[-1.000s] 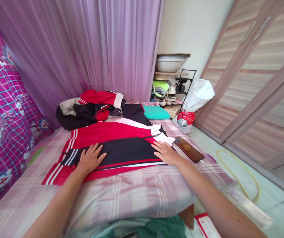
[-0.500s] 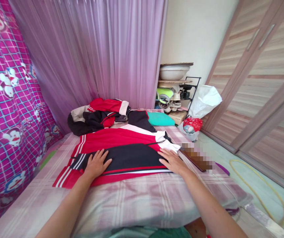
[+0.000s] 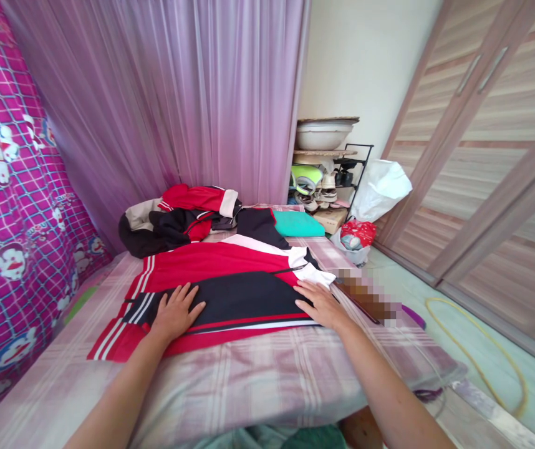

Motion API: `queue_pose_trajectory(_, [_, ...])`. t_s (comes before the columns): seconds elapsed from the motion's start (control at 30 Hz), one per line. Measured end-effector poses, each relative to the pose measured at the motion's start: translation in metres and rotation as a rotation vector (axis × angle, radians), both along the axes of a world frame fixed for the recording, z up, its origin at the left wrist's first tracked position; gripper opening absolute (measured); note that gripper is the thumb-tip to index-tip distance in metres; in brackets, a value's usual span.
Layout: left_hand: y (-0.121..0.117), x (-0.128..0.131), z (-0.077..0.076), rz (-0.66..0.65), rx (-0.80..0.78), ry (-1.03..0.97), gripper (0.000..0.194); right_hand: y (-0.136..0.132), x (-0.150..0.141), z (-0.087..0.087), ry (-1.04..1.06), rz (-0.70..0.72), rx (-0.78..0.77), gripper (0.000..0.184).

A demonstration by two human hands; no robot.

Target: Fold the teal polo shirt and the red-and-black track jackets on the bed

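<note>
A red, white and navy jacket (image 3: 216,262) lies spread on the bed, its white collar toward the right. Its navy sleeve (image 3: 244,298), with white cuff stripes at the left, is laid lengthwise across the red body. My left hand (image 3: 176,313) rests flat on the sleeve near the cuff, fingers spread. At the shoulder end, close to the collar, my right hand (image 3: 320,304) lies on the fabric with its fingers stretched out. Neither hand grips the cloth.
Behind the jacket are a heap of red and black clothes (image 3: 178,218) and a turquoise folded item (image 3: 298,224). A phone-like dark object (image 3: 358,299), partly blurred, lies to the right on the plaid bedsheet (image 3: 267,380). A shoe rack (image 3: 328,181) and wardrobe (image 3: 477,168) stand beyond.
The view has shifted slightly, so everything sits a little further left. Both hands stay on the sleeve in the same places.
</note>
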State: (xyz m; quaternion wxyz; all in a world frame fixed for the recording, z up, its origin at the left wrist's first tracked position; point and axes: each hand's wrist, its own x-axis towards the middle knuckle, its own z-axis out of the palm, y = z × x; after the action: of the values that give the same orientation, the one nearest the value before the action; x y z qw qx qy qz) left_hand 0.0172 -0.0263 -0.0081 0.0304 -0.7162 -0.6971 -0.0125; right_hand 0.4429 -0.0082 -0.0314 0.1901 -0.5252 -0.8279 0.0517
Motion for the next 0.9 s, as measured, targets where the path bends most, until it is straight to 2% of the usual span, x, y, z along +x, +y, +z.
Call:
queue_pose_trajectory(0.4, [-0.005,0.001,0.002,-0.018,-0.009,-0.006,0.062,-0.001,0.002,0.003,-0.011,0.007,-0.035,0.048])
queue_pose_trajectory(0.6, [-0.012,-0.003,-0.001,-0.05,0.004,-0.032,0.063,-0.014,0.003,0.004,-0.045,0.02,-0.086,0.05])
queue_pose_trajectory(0.9, [-0.021,-0.004,0.003,-0.057,-0.032,-0.052,0.064,-0.023,0.004,0.003,-0.042,0.011,-0.071,0.051])
